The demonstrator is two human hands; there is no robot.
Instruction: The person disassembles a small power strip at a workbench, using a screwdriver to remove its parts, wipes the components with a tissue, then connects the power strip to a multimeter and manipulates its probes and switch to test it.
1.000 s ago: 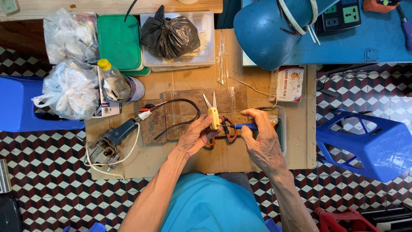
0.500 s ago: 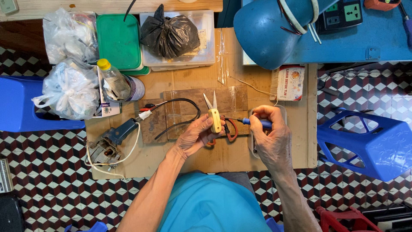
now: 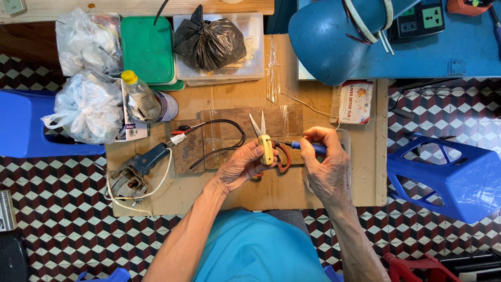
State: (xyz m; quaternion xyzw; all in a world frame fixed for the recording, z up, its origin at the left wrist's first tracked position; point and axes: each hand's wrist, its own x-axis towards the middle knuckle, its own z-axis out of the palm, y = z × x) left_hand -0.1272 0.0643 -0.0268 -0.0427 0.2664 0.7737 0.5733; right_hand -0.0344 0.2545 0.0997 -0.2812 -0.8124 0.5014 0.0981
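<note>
Scissors [image 3: 265, 140], yellow handle and blades pointing up, sit over a wooden board [image 3: 284, 119]; light, stiff, sharp-tipped, best gripped at the handle. Left hand [image 3: 241, 167] grips them. Right hand [image 3: 326, 164] is closed on a blue-handled tool [image 3: 308, 147]. Contact point hidden by fingers; red piece [image 3: 283, 159] unclear.

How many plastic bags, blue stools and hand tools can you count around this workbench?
Plastic bags: 3 (clear bag, white bag, black bag)
Blue stools: 2 (left stool, right stool)
Hand tools: 2 (yellow scissors by the left hand, blue-handled tool in the right hand)
Total: 7
</note>
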